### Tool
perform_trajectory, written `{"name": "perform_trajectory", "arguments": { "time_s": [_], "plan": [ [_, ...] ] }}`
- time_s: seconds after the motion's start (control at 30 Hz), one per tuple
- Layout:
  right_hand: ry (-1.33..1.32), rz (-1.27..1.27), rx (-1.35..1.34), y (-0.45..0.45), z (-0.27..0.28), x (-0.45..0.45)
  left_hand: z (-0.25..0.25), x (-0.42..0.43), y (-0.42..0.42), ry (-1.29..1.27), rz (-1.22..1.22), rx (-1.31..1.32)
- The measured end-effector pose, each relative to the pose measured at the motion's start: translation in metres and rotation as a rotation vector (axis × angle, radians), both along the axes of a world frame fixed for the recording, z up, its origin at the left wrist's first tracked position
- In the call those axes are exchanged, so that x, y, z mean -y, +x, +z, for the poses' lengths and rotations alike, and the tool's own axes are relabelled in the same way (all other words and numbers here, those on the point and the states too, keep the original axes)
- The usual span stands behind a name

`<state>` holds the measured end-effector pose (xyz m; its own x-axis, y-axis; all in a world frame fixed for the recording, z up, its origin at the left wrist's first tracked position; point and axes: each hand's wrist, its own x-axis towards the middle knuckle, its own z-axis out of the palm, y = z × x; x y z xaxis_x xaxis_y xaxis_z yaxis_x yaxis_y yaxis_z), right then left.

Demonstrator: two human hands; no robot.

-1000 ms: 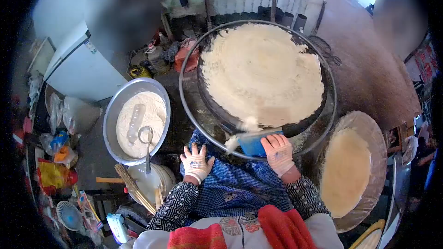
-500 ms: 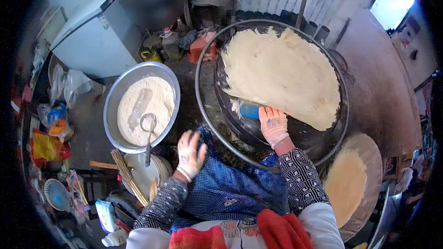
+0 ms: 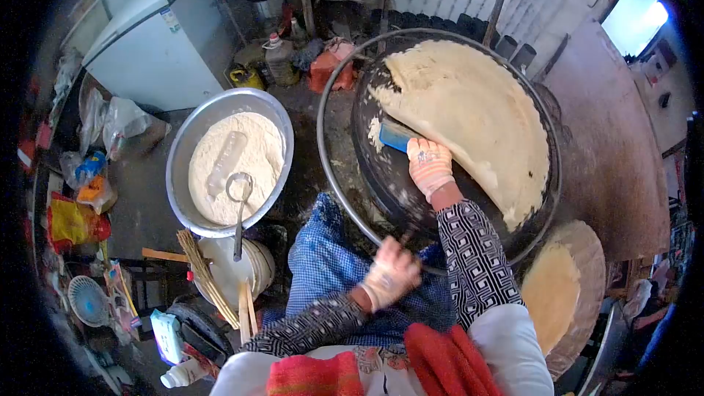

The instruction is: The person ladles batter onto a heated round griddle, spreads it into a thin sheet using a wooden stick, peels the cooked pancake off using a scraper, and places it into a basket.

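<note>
My right hand [image 3: 430,165], in a striped glove, is closed on a blue scraper [image 3: 397,136]. The scraper's edge lies against the near left side of a large sheet of pale batter [image 3: 477,121], which covers the far and right part of a round black griddle [image 3: 400,176]. A metal ring [image 3: 342,206] surrounds the griddle. My left hand [image 3: 394,273], gloved too, is at the ring's near edge above the blue checked apron [image 3: 323,260]. Motion smears its fingers, so I cannot make out whether it grips anything.
To the left is a metal basin [image 3: 175,169] of flour with a clear bottle [image 3: 228,158] and a ladle [image 3: 239,213] in it. Below stands a white bucket [image 3: 258,268] with a straw brush [image 3: 198,264]. A finished flatbread [image 3: 554,297] lies at lower right.
The scraper and right hand have shifted slightly up and left, baring more black griddle at the near left. My left hand has swung right, from beside the bucket to the ring's near edge.
</note>
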<state>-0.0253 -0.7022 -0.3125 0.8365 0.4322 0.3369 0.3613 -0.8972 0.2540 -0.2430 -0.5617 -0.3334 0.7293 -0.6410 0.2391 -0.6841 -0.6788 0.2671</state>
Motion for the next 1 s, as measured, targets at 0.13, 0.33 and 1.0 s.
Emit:
{"name": "perform_trajectory", "arguments": {
  "time_s": [0.13, 0.33, 1.0],
  "plan": [
    [-0.050, -0.118, -0.147, -0.003, 0.012, -0.007, -0.009, -0.003, -0.048, -0.259, -0.267, -0.127],
    [-0.046, -0.106, -0.154, -0.005, 0.011, -0.006, 0.034, -0.127, 0.077, -0.132, 0.216, 0.023],
    [-0.017, -0.182, -0.238, 0.001, 0.011, -0.002, 0.073, -0.060, 0.060, -0.279, -0.016, -0.029]
  ]
}}
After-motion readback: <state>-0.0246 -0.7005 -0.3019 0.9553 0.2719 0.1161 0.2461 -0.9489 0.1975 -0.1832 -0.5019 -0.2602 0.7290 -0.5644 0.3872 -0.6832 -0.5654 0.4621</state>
